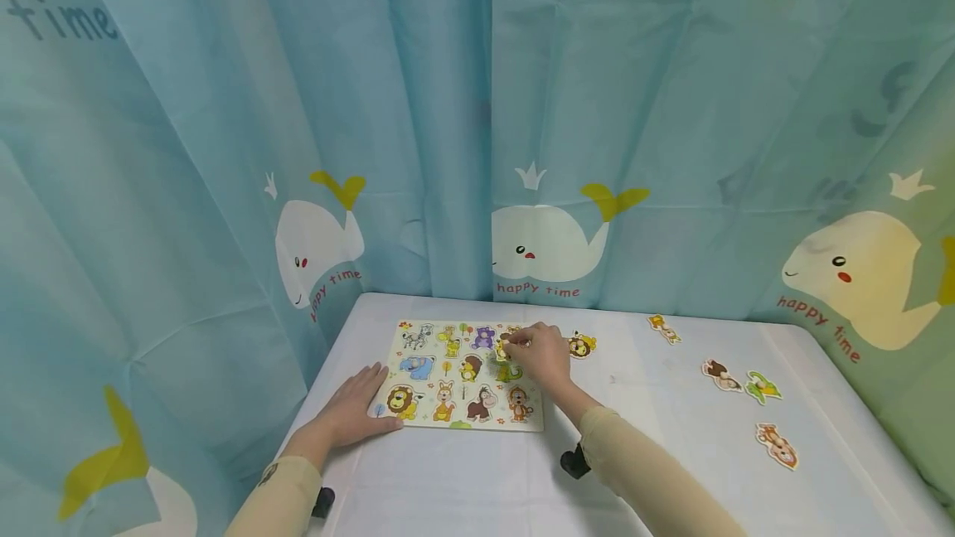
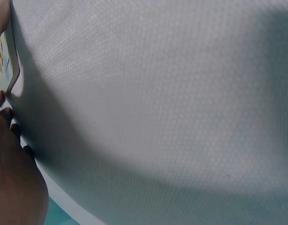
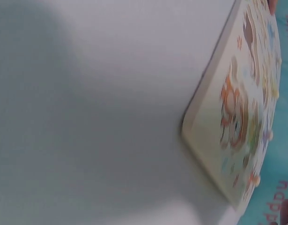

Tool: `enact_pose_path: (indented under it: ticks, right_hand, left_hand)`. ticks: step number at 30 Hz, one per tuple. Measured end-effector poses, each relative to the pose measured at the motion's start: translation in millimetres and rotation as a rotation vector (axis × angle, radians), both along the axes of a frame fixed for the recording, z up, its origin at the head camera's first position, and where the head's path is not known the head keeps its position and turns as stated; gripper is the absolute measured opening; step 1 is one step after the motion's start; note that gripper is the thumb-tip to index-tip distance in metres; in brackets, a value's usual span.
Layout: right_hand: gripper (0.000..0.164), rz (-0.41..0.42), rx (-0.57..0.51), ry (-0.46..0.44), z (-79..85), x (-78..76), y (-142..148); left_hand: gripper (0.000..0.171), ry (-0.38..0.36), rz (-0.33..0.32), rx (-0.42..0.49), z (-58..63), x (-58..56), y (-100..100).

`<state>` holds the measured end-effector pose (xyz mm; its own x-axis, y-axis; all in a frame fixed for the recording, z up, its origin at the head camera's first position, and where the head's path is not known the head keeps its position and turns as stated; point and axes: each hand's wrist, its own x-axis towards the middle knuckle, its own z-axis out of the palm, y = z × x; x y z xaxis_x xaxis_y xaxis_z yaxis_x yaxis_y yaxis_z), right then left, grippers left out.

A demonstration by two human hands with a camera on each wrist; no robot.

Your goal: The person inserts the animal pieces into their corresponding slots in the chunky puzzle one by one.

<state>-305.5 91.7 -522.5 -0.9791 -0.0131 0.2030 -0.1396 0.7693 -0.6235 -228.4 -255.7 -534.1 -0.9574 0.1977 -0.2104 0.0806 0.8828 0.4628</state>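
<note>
A pale puzzle board (image 1: 539, 419) printed with colourful animals lies flat on the table. My left hand (image 1: 354, 408) rests at its left edge, fingers spread along the side and the thumb at the near-left corner. Over the far right part of the board, my right hand (image 1: 545, 355) pinches a small yellowish animal puzzle piece (image 1: 503, 349) between thumb and fingertips. The fingers partly hide that piece, close above the green animal's place. In the right wrist view, the near-right corner of the board shows, with knobs standing up from several pieces.
A lion piece (image 1: 582, 345) lies just right of the board. Farther right are a yellow-orange piece (image 1: 664, 329), a brown piece (image 1: 721, 375), a green piece (image 1: 763, 387) and an orange-brown piece (image 1: 778, 446). A blue whale-print curtain (image 1: 448, 106) hangs behind the white table (image 1: 656, 421).
</note>
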Motion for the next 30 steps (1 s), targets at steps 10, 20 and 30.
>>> enact_pose_path:
  ticks: [10, 20, 30]
  right_hand:
    - [0.011, 0.061, 0.028, -0.005, -3.5, 4.7, -33]
    - [0.008, 0.067, 0.044, -0.016, -9.9, 6.5, -50]
    - [0.008, 0.074, 0.074, -0.035, -21.6, 5.3, -58]
  left_hand:
    - [0.111, -0.01, 0.004, -0.015, -1.8, -1.0, 0]
    - [0.111, 0.002, 0.002, -0.005, -2.7, -0.8, 0]
    - [0.11, 0.006, 0.005, -0.006, -1.7, 0.0, -1]
